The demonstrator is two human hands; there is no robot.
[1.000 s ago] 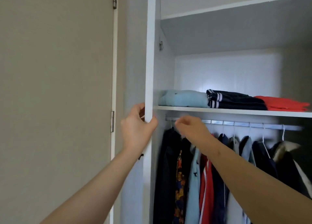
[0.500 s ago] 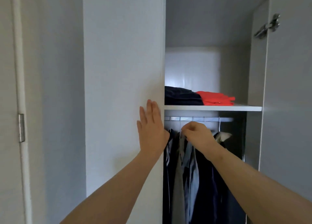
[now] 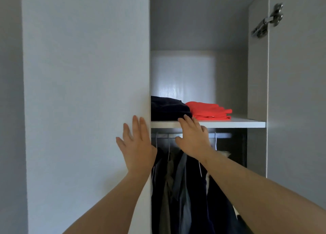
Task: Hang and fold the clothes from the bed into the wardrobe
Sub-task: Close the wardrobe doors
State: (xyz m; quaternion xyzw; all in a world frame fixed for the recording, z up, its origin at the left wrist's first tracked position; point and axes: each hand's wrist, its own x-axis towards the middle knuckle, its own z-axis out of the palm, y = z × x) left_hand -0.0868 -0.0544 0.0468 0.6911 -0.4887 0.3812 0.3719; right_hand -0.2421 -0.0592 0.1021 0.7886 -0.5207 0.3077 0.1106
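Note:
My left hand [image 3: 136,145] lies flat with straight fingers on the white left wardrobe door [image 3: 84,101], near its right edge. My right hand [image 3: 193,138] reaches into the opening with fingers extended, at the front edge of the shelf [image 3: 238,123], and holds nothing. On the shelf lie a folded dark navy garment [image 3: 167,108] and a folded red garment [image 3: 210,111]. Below, dark and blue-grey clothes [image 3: 180,189] hang on wire hangers from a metal rail [image 3: 221,135]. The left door hides the left part of the shelf.
The right wardrobe door [image 3: 296,101] stands open at the right, its metal hinge [image 3: 268,20] up high. The upper compartment above the folded clothes holds nothing visible. A grey wall strip [image 3: 10,110] runs along the far left.
The left door has swung across the opening, hiding the light blue folded garment. My left hand went from gripping its edge to pressing flat. My right hand rose from the hangers and uncurled.

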